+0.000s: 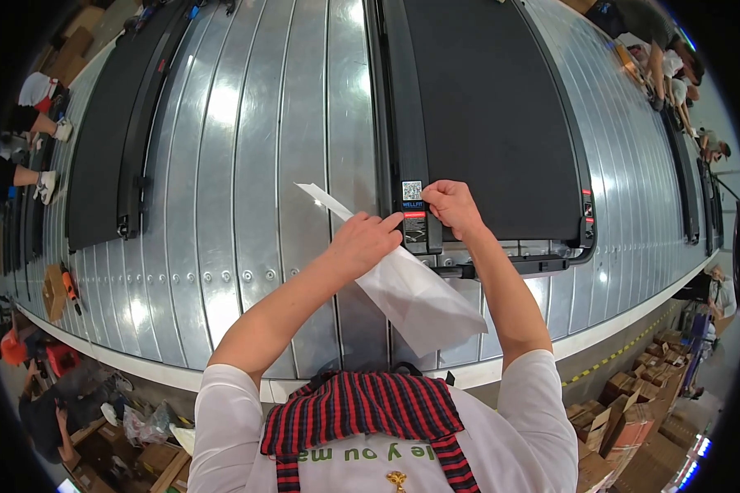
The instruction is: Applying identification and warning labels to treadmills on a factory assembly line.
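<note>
A black treadmill [489, 107] lies flat in front of me, its belt running away from me. On the near end of its left side rail are a square code sticker [412, 191] and, just below it, a dark label [415, 228] with a red band. My right hand [454, 209] is closed in a pinch at the right edge of the code sticker. My left hand [363, 245] grips a creased white paper sheet [427, 306], with its index fingertip at the dark label's left edge. The sheet hangs diagonally below that hand, and a narrow end sticks out above it.
The treadmill rests on a wide surface of shiny metal slats [255, 164]. Another black treadmill [111, 140] lies to the left. An orange-handled tool [71, 289] is near the left front edge. Cardboard boxes [633, 423] are stacked at lower right. Other people stand along both sides.
</note>
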Motion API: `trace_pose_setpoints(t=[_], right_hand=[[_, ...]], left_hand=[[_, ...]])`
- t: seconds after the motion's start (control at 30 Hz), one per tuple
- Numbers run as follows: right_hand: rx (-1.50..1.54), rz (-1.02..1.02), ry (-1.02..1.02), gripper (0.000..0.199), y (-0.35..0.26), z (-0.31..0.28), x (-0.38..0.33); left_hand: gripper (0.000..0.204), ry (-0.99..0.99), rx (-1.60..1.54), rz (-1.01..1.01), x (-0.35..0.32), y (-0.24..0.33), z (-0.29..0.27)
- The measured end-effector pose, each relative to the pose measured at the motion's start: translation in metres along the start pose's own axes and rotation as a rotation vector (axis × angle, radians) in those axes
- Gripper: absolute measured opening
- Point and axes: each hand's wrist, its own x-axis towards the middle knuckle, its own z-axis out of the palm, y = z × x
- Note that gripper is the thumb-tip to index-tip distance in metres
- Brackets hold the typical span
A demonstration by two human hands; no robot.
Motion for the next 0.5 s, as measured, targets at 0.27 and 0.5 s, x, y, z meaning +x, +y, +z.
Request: trace_pose_setpoints(t=[0.27,0.5], right_hand=[[-0.040,-0.074,0.067,0.010,0.008,0.003,0.002],[-0.085,-0.112,0.126,0.010,0.014,0.006,0.009]], left_hand=[[0.007,-0.019,-0.036,-0.014,0.011,0.000,-0.001],[0.006,-0.013,0.002,0.008,0.017,-0.003,0.002]])
